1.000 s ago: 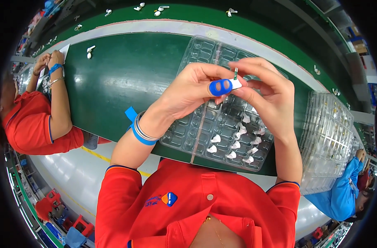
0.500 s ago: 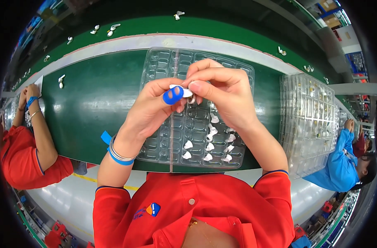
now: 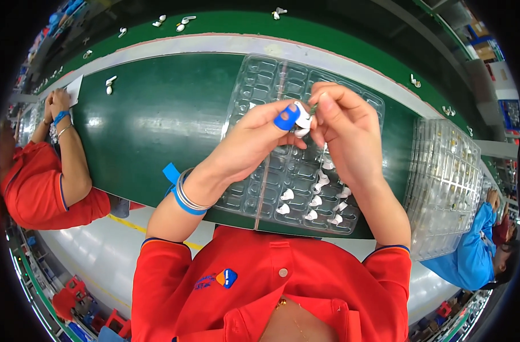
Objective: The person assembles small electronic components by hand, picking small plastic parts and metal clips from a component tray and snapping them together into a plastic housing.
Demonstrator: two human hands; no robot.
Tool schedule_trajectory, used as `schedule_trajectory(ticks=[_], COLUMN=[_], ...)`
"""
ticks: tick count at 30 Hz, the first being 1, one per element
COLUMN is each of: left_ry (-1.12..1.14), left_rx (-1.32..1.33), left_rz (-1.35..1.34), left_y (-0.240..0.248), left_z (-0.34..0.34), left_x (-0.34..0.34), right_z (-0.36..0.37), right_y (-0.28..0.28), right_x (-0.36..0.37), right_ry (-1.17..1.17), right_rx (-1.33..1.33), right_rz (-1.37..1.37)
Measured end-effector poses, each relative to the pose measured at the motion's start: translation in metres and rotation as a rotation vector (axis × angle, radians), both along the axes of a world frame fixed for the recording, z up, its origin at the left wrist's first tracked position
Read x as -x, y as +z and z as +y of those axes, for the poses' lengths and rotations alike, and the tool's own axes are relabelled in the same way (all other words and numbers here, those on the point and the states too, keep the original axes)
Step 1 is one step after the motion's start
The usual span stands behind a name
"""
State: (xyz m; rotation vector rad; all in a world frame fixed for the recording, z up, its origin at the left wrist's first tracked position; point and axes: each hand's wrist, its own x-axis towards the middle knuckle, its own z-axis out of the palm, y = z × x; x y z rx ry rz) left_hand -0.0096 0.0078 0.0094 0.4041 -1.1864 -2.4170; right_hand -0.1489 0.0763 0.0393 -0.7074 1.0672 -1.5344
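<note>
My left hand (image 3: 250, 138) pinches a white earbud part (image 3: 303, 116) between thumb and fingers, with a blue finger cot (image 3: 287, 117) over the thumb. Close against it, my right hand (image 3: 351, 132) is closed in a pinch on a thin dark strip (image 3: 313, 108) that touches or meets the earbud part; whether the two are joined I cannot tell. Both hands are above a clear plastic tray (image 3: 246, 191). Several white earbud shells (image 3: 315, 200) lie in its nearer right-hand pockets, partly hidden by my right forearm.
A tall stack of clear trays (image 3: 442, 188) with small parts stands at the right. An earbud (image 3: 109, 84) lies on the green table (image 3: 157, 137) to the left. More earbuds (image 3: 183, 23) sit on the green belt beyond the pale rail (image 3: 214, 45). People sit on both sides.
The whole view has shifted, so the tray and table appear farther right. My right fingers have drawn slightly off the earbud part, which is now tilted more upright, and the dark strip shows.
</note>
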Motion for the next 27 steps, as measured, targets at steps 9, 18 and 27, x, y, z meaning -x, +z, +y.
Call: schedule_trajectory(ticks=[9, 18, 27], left_ry=[0.067, 0.245, 0.342], left_rx=[0.246, 0.348, 0.543], left_rz=[-0.061, -0.169, -0.142], left_y=[-0.0005, -0.0003, -0.0002], left_z=[-0.0027, 0.0003, 0.0027], left_x=[0.0012, 0.0040, 0.0062], right_z=[0.0005, -0.0026, -0.0030], right_y=[0.0007, 0.0033, 0.0035], right_x=[0.0070, 0.0020, 0.0024], right_ry=[-0.005, -0.037, -0.043], right_rx=[0.048, 0.003, 0.003], right_rz=[0.243, 0.182, 0.136])
